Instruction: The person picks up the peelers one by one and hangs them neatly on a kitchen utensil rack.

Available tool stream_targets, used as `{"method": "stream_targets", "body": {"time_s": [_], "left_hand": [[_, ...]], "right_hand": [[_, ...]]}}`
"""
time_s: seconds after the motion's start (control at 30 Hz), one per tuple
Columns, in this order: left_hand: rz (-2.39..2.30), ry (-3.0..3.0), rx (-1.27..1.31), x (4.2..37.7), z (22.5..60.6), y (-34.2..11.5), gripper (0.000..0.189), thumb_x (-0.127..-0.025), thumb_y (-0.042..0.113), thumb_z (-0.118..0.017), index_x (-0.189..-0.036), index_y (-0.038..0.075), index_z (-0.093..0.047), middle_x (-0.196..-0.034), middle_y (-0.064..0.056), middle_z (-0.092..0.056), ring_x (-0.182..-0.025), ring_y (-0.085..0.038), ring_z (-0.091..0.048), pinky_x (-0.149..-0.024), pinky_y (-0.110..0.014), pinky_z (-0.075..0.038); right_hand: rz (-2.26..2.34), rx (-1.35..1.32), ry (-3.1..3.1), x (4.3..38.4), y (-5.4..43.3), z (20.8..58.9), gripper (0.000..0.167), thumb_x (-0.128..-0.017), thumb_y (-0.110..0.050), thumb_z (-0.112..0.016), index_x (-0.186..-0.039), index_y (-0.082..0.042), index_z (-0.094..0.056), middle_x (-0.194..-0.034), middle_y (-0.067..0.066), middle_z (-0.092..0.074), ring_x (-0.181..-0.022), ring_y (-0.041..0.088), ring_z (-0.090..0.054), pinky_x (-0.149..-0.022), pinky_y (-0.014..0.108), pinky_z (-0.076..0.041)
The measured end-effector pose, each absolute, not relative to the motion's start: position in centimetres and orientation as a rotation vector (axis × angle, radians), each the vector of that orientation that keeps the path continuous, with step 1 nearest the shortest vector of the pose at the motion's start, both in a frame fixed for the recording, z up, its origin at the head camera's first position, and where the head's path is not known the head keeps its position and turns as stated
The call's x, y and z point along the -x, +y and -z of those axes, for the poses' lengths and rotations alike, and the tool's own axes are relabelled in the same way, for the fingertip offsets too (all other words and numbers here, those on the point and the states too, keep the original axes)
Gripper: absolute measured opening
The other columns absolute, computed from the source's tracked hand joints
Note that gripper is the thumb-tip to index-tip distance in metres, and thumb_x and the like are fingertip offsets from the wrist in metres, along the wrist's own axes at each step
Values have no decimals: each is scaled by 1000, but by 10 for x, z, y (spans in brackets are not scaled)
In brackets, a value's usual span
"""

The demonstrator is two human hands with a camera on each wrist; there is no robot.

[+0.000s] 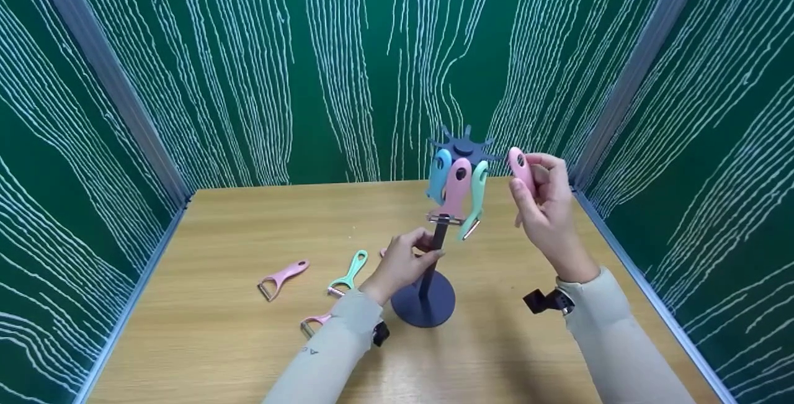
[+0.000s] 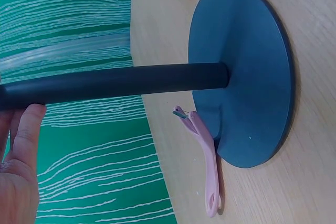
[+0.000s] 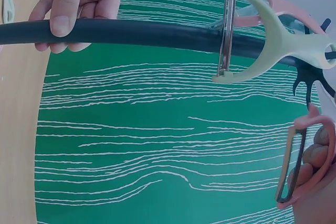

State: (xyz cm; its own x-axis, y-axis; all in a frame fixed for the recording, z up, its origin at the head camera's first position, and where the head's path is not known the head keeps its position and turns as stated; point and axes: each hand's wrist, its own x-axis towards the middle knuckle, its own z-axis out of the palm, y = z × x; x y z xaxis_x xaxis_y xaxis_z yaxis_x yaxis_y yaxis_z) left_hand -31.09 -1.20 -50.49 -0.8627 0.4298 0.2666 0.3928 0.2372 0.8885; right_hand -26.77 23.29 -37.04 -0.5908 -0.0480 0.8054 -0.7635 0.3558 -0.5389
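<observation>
Our right hand [image 1: 549,205] pinches a pink peeler [image 1: 525,177] between thumb and fingers, its handle close to upright, holed end up and leaning slightly left. The spoked head [image 1: 464,149] lies just left of that hole, about level with it; this hand is the nearer one. Our left hand [image 1: 400,262] pinches the slim dark pole [image 1: 439,237] lower down. A blue peeler [image 1: 438,179], another pink peeler [image 1: 457,194] and a green peeler [image 1: 478,192] hang there, smooth, plastic-looking, hole-ended. Beneath, the flat round base [image 1: 428,306] rests on the wood-grained worktop [image 1: 217,230], near loose peelers [image 1: 286,274].
</observation>
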Motion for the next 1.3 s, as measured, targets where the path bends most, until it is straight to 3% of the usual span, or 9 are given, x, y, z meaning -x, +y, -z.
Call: {"method": "stream_targets", "body": {"time_s": [0.4,0.6,0.73,1.0,1.3], "left_hand": [[-1738,2454,-802,310,503,-11,13,-106,17,-73,-117,10,-72,-112,-3,-78,-104,-14,-75,-89,-34,-65],[-1735,2453,-795,310,504,-11,13,-106,18,-73,-117,12,-72,-112,-1,-78,-103,-11,-74,-90,-33,-65],[-1733,2466,-829,310,503,-11,12,-105,17,-74,-116,11,-72,-111,-3,-78,-103,-12,-75,-91,-33,-65],[-1729,2477,-862,309,502,-12,11,-105,13,-74,-115,9,-72,-110,-7,-77,-102,-15,-75,-89,-30,-65],[-1740,2469,-831,308,502,-11,12,-105,15,-74,-116,11,-72,-112,-6,-77,-105,-17,-75,-89,-33,-66]], "right_hand": [[-1386,-766,-1909,266,226,369,36,-105,7,-43,-140,14,-45,-102,-7,-54,-73,12,-45,-48,15,-37],[-1595,-882,-1795,272,220,371,27,-103,11,-39,-129,12,-47,-110,-3,-58,-92,12,-51,-76,14,-47],[-1606,-929,-1754,276,218,372,26,-102,13,-38,-126,16,-46,-116,-1,-62,-101,10,-58,-84,15,-50],[-1509,-993,-1756,285,218,374,22,-101,19,-41,-122,24,-43,-113,-3,-67,-73,9,-52,-52,15,-43],[-1568,-967,-1808,292,222,374,20,-104,18,-46,-123,23,-48,-116,-7,-67,-87,10,-62,-62,17,-56]]}}
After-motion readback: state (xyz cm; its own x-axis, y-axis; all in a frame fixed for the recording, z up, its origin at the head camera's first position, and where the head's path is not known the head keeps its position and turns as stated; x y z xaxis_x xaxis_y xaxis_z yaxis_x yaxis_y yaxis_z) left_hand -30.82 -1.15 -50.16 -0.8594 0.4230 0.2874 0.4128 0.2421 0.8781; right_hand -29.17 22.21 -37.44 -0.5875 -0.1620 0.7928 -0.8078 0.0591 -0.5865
